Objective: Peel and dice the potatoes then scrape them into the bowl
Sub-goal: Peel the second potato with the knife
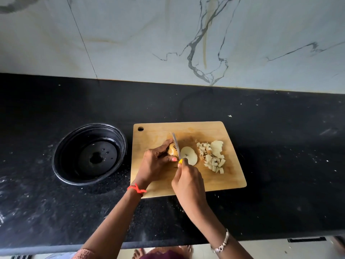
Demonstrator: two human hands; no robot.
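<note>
A wooden cutting board (220, 181) lies on the black counter. My left hand (155, 162) grips a brownish, spotted potato piece (172, 150) on the board. My right hand (188, 182) holds a yellow-handled knife (175, 144), its blade standing on edge against the potato's right side. A pale round slice (189, 155) lies just right of the blade. Further right sits a heap of diced potato (212, 158) with a larger pale slice at its back. A black bowl (61, 146) stands left of the board.
The dark counter (280, 146) stretches to both sides, flecked with white specks. A marble-patterned wall (168, 38) rises behind it. The counter's front edge runs along the bottom, with feet and floor visible below.
</note>
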